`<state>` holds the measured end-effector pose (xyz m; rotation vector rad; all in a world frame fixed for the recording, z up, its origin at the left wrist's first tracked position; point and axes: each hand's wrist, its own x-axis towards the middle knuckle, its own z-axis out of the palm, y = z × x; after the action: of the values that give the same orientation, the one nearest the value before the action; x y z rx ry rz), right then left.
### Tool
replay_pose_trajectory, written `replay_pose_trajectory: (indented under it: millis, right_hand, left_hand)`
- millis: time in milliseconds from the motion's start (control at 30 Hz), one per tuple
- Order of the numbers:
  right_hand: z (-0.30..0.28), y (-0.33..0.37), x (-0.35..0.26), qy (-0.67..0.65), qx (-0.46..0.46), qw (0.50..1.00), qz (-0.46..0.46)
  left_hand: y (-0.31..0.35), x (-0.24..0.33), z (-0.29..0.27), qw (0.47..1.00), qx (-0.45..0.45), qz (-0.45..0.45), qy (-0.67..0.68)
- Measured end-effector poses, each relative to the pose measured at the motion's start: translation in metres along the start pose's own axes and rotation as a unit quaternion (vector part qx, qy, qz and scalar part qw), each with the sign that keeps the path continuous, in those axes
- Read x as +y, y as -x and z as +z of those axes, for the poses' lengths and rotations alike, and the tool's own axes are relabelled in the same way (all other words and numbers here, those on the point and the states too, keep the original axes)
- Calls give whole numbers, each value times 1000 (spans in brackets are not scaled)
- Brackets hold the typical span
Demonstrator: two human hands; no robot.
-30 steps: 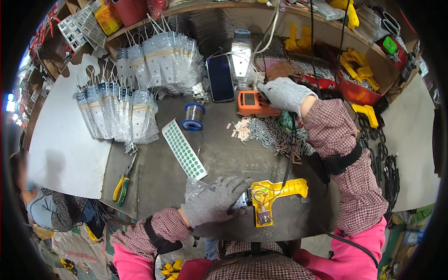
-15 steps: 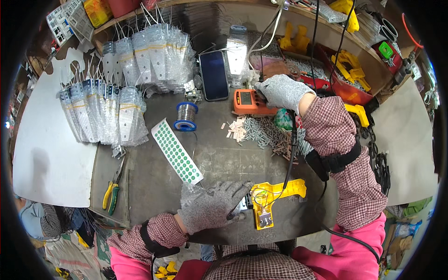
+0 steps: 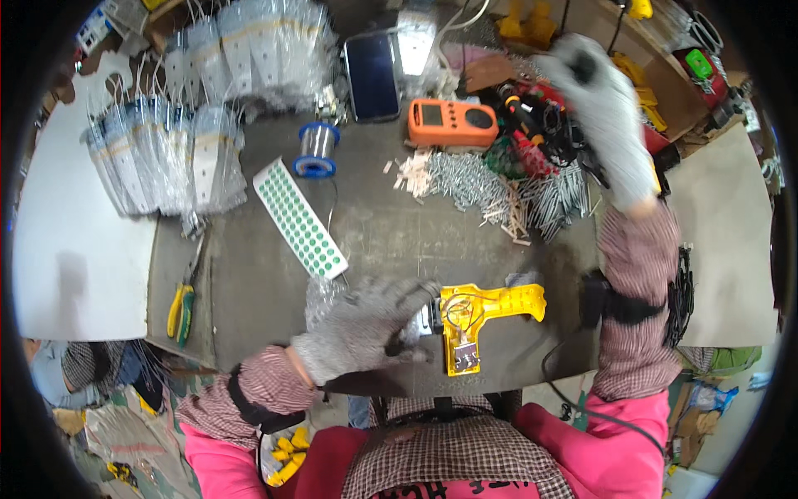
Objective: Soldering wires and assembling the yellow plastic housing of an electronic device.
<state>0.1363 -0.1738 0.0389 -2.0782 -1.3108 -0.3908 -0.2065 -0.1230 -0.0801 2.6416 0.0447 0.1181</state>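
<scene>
My left hand [image 3: 366, 326], in a grey knit glove, is closed at the left end of a yellow plastic half-shell [image 3: 499, 304]. Its fingers grip a silver-and-black part [image 3: 427, 319] that meets the shell. Thin wires and a small metal block show inside the open shell, which lies near the table's front edge. Crumpled clear plastic wrap [image 3: 322, 299] sticks out beside this hand. My right hand [image 3: 594, 104], in a light glove, is raised at the back right by the red bins, above black cables [image 3: 567, 143]. Motion smears its fingers, so any hold is unclear.
An orange multimeter [image 3: 453, 125] stands behind piles of screws [image 3: 465, 185]. Left of these lie a solder spool [image 3: 317, 150], a green-dotted sticker sheet [image 3: 299, 218] and pliers [image 3: 183, 303]. Plastic-wrapped plates [image 3: 166, 158] and a phone [image 3: 372, 76] fill the back left.
My right hand has left the multimeter and swung right, toward the bins. The left hand keeps its place at the yellow shell. The whole view has shifted, with the table higher in the picture.
</scene>
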Motion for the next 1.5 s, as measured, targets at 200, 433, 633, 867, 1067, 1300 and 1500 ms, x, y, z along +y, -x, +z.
replay_pose_trajectory:
  millis: [200, 433, 633, 867, 1067, 1300, 1500]
  right_hand:
    - [-32, 142, 111, 163, -57, 983, -60]
    - [-39, 213, 66, -21, -333, 940, -76]
    - [-46, 231, 64, -125, -338, 927, -103]
    - [-33, 235, 79, -114, -316, 935, -118]
    - [-38, 237, 76, -122, -324, 931, -116]
    - [-12, 199, 52, -95, -383, 913, -105]
    - [12, 171, 37, -20, -496, 858, -131]
  left_hand:
    - [17, -9, -28, 954, -51, -285, -79]
    - [-36, 57, 24, 981, 146, 110, -72]
    - [-79, 59, 57, 995, 43, 85, -34]
    - [-86, 61, 52, 998, -11, 61, -31]
    - [-96, 72, 42, 994, -84, 50, -39]
    - [-101, 77, 33, 988, -125, 24, -85]
    - [-110, 86, 32, 987, -96, 52, -119]
